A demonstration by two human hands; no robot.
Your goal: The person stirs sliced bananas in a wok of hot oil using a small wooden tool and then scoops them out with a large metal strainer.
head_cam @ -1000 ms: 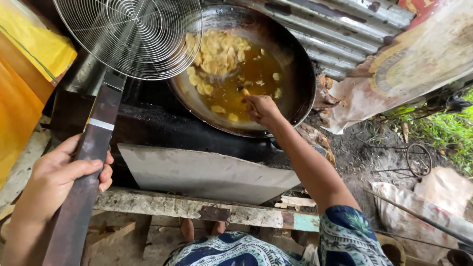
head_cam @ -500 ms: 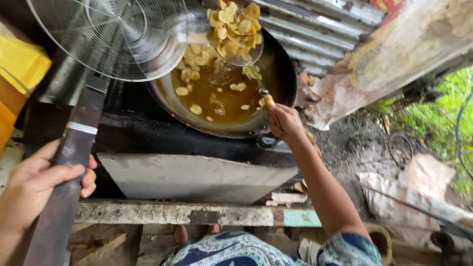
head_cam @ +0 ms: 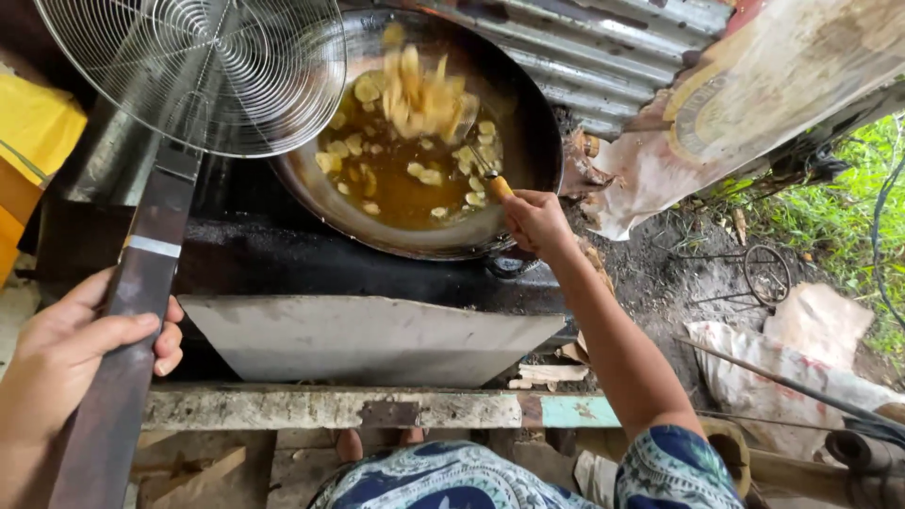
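Two tools are in hand over a dark wok of amber oil and pale yellow chips. Behind the wok a corrugated metal sheet stands close against its far rim, and a torn printed sack hangs to the right. A grey slab leans in front of the blackened stove, above a worn wooden beam.

The left hand wraps its fingers around the long dark handle of a round wire skimmer. Its long axis runs from the lower left up and away, the wire head held above the wok's left rim, partly covering it.

The right hand grips a short yellow-handled scoop, fingers closed on the handle; it points up and left into the oil, lifting a blurred heap of chips near the wok's middle.

Open ground with dirt and grass lies to the right, beyond the wok's edge.
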